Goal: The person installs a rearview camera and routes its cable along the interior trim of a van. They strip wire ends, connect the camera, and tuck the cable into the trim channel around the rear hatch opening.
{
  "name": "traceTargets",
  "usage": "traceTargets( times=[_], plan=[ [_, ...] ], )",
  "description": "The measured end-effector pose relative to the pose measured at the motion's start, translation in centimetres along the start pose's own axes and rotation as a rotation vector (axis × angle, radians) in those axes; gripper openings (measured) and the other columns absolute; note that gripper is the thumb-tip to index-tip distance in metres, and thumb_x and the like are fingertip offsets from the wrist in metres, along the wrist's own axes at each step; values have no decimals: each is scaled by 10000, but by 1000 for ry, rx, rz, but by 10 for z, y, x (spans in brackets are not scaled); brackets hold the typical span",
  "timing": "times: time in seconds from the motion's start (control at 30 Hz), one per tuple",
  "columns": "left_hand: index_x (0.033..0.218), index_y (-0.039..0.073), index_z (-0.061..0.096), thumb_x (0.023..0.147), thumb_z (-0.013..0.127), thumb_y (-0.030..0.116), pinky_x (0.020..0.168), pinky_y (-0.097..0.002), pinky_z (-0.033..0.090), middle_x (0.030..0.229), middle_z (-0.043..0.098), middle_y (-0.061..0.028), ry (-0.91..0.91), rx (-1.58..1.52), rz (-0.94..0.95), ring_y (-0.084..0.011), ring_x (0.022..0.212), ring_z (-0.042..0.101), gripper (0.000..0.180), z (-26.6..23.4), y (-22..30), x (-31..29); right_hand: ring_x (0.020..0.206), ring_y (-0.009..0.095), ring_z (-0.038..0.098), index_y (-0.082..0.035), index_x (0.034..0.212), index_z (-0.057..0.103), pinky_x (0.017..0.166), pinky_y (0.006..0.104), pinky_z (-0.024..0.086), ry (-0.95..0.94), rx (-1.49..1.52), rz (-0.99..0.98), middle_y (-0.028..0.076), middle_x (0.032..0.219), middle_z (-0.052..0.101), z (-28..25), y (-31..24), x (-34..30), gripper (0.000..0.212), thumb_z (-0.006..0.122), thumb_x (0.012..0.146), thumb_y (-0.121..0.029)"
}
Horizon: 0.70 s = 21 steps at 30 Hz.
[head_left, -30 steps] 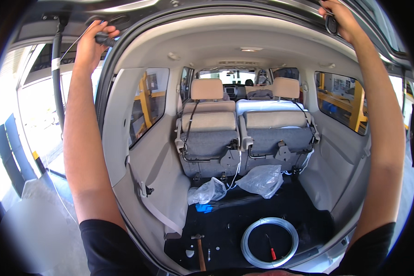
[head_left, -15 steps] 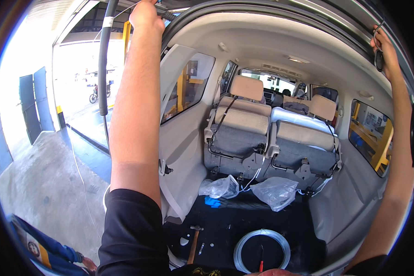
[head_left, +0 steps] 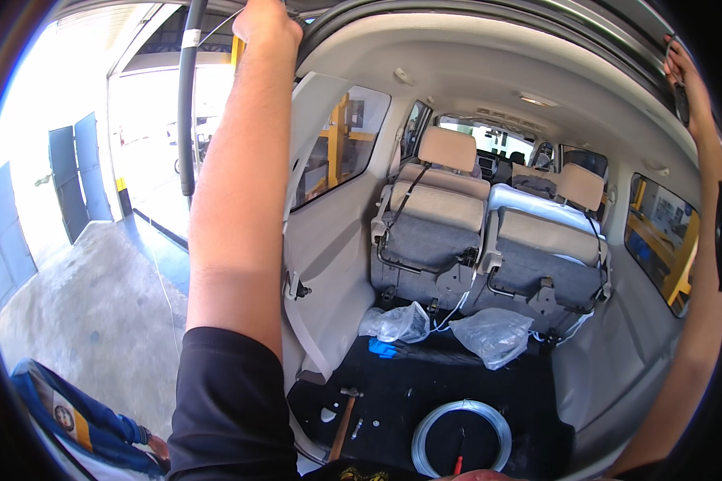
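Observation:
Both my arms are raised to the top edge of a vehicle's open rear. My left hand (head_left: pixel 266 22) is at the upper frame, partly cut off by the picture's top edge. Its fingers are hidden. A thin wire (head_left: pixel 221 29) runs from beside it toward the grey gas strut (head_left: pixel 189 104). At the far right, my right hand (head_left: pixel 690 76) has its fingers curled at the tailgate edge. A dark, rounded piece (head_left: pixel 682 104) sits against these fingers, with a thin dark loop above it. I cannot make out what it is.
On the black cargo floor lie a wire coil (head_left: pixel 422 429), a red-handled tool (head_left: pixel 459 463), a hammer (head_left: pixel 345 421) and clear plastic bags (head_left: pixel 491 333). Rear seats (head_left: pixel 433 216) stand beyond. A person's blue sleeve (head_left: pixel 96 409) shows at lower left.
The whole view has swung slightly left, so the car interior sits further right. Both my hands stay up at the rear opening's top edge.

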State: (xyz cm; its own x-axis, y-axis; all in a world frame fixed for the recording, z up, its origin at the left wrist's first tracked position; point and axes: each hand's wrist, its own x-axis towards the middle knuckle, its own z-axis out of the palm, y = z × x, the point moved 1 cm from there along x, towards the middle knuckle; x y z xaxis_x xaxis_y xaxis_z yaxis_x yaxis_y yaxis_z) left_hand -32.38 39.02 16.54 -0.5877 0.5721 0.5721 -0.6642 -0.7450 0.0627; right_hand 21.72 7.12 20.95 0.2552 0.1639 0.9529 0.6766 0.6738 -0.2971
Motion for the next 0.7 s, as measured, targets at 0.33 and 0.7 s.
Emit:
traceTargets(
  times=[0.33, 0.7],
  plan=[
    [1281, -122, 541, 929, 681, 130, 920, -335, 550, 1218, 695, -142, 236, 220, -175, -205, 1051, 682, 455, 24, 14, 10, 772, 299, 660, 82, 1373, 546, 729, 397, 552, 12, -23, -98, 221, 956, 678, 21, -44, -46, 470, 431, 919, 41],
    [1251, -66, 617, 882, 719, 180, 889, -349, 571, 1250, 686, -153, 437, 245, -175, -265, 1089, 694, 455, 31, 18, -12, 650, 164, 663, 52, 1449, 464, 572, 265, 510, -52, -36, -65, 121, 787, 675, 21, -28, -29, 427, 477, 1046, -90]
  ],
)
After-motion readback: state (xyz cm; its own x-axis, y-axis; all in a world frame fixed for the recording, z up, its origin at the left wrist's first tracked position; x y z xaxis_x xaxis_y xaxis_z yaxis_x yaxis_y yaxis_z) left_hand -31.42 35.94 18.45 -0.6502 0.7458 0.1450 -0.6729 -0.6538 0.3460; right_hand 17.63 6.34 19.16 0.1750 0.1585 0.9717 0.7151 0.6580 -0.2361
